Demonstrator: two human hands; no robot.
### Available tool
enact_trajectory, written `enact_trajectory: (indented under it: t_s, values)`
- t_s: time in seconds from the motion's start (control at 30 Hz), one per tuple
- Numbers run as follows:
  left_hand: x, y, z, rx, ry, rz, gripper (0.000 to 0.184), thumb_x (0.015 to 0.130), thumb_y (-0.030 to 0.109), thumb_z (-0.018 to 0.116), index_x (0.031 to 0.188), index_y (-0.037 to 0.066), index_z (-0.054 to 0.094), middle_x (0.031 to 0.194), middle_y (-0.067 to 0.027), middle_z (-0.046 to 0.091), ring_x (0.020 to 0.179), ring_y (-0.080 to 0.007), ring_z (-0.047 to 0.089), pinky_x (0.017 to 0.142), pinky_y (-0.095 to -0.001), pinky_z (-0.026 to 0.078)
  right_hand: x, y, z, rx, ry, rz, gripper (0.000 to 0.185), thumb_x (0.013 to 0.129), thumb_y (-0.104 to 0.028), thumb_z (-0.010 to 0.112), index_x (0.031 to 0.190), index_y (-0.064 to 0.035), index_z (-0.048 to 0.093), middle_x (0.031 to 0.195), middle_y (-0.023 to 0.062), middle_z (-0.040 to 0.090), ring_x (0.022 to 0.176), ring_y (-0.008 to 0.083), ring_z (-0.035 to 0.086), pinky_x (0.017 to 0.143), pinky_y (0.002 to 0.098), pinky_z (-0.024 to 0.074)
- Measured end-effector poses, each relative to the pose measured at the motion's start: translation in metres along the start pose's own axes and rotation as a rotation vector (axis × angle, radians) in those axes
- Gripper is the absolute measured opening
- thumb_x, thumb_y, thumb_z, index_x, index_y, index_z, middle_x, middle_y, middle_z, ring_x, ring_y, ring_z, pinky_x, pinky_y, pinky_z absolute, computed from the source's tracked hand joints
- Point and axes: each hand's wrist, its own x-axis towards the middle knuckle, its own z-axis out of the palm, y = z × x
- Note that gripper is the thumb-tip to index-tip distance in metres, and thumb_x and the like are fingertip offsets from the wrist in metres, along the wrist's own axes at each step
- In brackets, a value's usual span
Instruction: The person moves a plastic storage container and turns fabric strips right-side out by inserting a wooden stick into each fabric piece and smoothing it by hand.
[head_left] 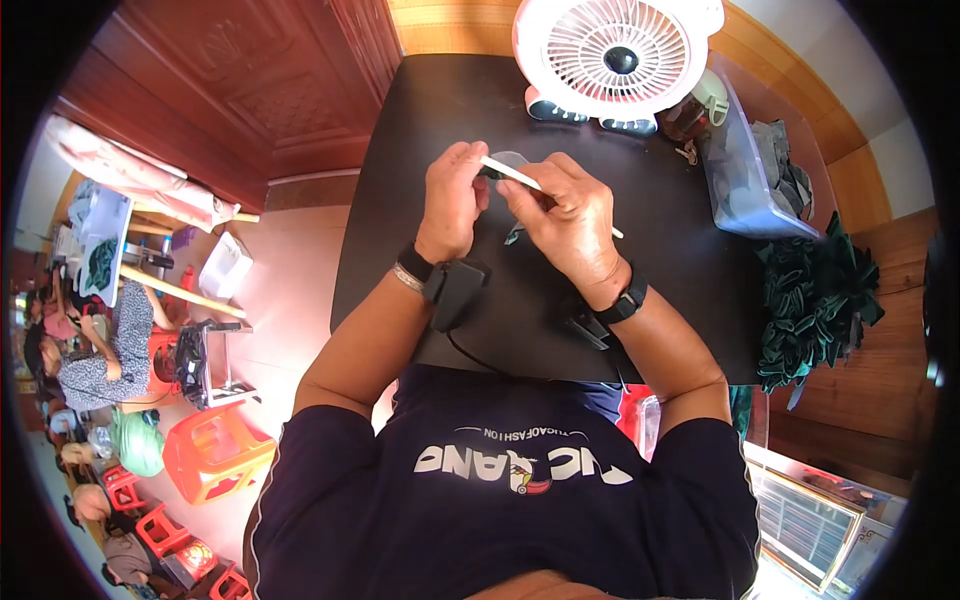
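My right hand [572, 215] is closed around a thin white stick [511, 173], which slants from the left fingertips down to the right and comes out below the palm. My left hand [455, 195] is closed, its fingers pinching a small piece of dark green fabric [491, 173] by the stick's upper end. A greyish sheer edge shows behind the fingers; I cannot tell whether it belongs to the same piece. A small green scrap [514, 234] shows below, between the hands. Both hands are above the black table [420, 120].
A pink and white fan [622, 60] stands at the table's far side. Right of it are a jar [684, 118] and a clear plastic bin [735, 180] with grey fabric. Dark green fabric pieces [815, 300] are heaped at the right edge. Other people and red stools [215, 455] are left.
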Motion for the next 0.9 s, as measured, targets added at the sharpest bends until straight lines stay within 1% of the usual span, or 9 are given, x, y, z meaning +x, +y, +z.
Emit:
enact_trajectory:
  t_s: [0.07, 0.17, 0.33, 0.43, 0.57, 0.6, 0.67, 0.8, 0.9]
  values:
    - [-0.004, -0.003, 0.005, 0.045, -0.044, 0.136, 0.023, 0.097, 0.027, 0.052, 0.083, 0.009, 0.055, 0.064, 0.0042, 0.046, 0.053, -0.0028, 0.041, 0.046, -0.0194, 0.031, 0.001, -0.001, -0.001, -0.097, -0.027, 0.031, 0.007, 0.077, -0.015, 0.073, 0.079, -0.0094, 0.069, 0.071, 0.0058, 0.062, 0.059, 0.0247, 0.062, 0.054, 0.0338, 0.0486]
    - [-0.009, 0.002, 0.008, 0.051, -0.116, 0.051, 0.023, 0.099, 0.027, 0.048, 0.091, 0.008, 0.058, 0.068, 0.0055, 0.044, 0.056, -0.0029, 0.04, 0.049, -0.0181, 0.03, 0.006, 0.007, -0.003, -0.102, -0.066, 0.117, 0.009, 0.076, -0.018, 0.071, 0.077, -0.0089, 0.069, 0.071, 0.0068, 0.063, 0.059, 0.0267, 0.062, 0.055, 0.0367, 0.0486]
    - [-0.004, 0.009, 0.001, 0.237, -0.273, 0.137, 0.025, 0.099, 0.026, 0.048, 0.093, 0.005, 0.059, 0.069, 0.005, 0.043, 0.057, -0.0037, 0.038, 0.049, -0.0196, 0.03, 0.01, 0.006, -0.01, -0.094, -0.169, 0.198, 0.012, 0.076, -0.018, 0.067, 0.074, -0.0059, 0.067, 0.071, 0.0104, 0.065, 0.061, 0.0313, 0.062, 0.058, 0.0392, 0.0484]
    - [-0.006, 0.009, 0.003, 0.237, -0.306, 0.084, 0.024, 0.098, 0.026, 0.05, 0.092, 0.005, 0.059, 0.069, 0.0042, 0.043, 0.056, -0.0047, 0.038, 0.049, -0.02, 0.029, 0.012, 0.01, -0.013, -0.066, -0.234, 0.277, 0.014, 0.075, -0.016, 0.063, 0.071, -0.0029, 0.064, 0.066, 0.009, 0.063, 0.058, 0.0267, 0.061, 0.057, 0.0362, 0.0468]
    - [-0.005, 0.011, 0.005, 0.034, -0.286, -0.128, 0.023, 0.097, 0.027, 0.052, 0.089, 0.006, 0.056, 0.069, 0.0029, 0.044, 0.054, -0.0065, 0.041, 0.048, -0.02, 0.029, 0.017, 0.019, -0.02, 0.433, -0.323, 0.606, 0.014, 0.076, -0.015, 0.063, 0.07, -0.0022, 0.062, 0.063, 0.0011, 0.056, 0.053, 0.0118, 0.05, 0.05, 0.0277, 0.0381]
    - [-0.001, 0.008, 0.001, -0.003, -0.344, -0.114, 0.023, 0.097, 0.028, 0.052, 0.087, 0.008, 0.054, 0.068, 0.0016, 0.045, 0.053, -0.0075, 0.043, 0.047, -0.02, 0.029, 0.018, 0.019, -0.021, 0.542, -0.335, 0.679, 0.014, 0.076, -0.015, 0.063, 0.07, -0.0025, 0.062, 0.063, -0.0009, 0.055, 0.053, 0.0088, 0.047, 0.049, 0.0256, 0.0355]
    - [0.001, 0.009, 0.001, 0.048, -0.297, -0.075, 0.022, 0.097, 0.028, 0.051, 0.088, 0.008, 0.054, 0.069, 0.001, 0.046, 0.054, -0.0076, 0.044, 0.047, -0.02, 0.03, 0.02, 0.019, -0.022, 0.708, -0.356, 0.787, 0.012, 0.077, -0.015, 0.063, 0.073, -0.0039, 0.061, 0.064, -0.0039, 0.052, 0.053, 0.0041, 0.039, 0.048, 0.0212, 0.0286]
    - [0.008, 0.007, -0.006, 0.273, -0.151, 0.141, 0.02, 0.097, 0.026, 0.049, 0.095, 0.007, 0.054, 0.072, -0.0002, 0.051, 0.056, -0.0074, 0.046, 0.049, -0.0198, 0.033, 0.02, 0.028, -0.021, 0.647, -0.337, 0.739, 0.014, 0.079, -0.015, 0.062, 0.078, -0.0015, 0.063, 0.066, -0.0032, 0.053, 0.057, 0.0047, 0.042, 0.052, 0.0216, 0.0328]
    - [0.0, 0.018, 0.006, 0.449, -0.252, 0.368, 0.02, 0.096, 0.023, 0.049, 0.101, 0.005, 0.055, 0.074, -0.0004, 0.054, 0.061, -0.0069, 0.049, 0.052, -0.02, 0.038, 0.02, 0.028, -0.021, 0.542, -0.302, 0.702, 0.015, 0.081, -0.015, 0.062, 0.081, 0.0, 0.064, 0.068, -0.0029, 0.054, 0.061, 0.0053, 0.045, 0.056, 0.0222, 0.0359]
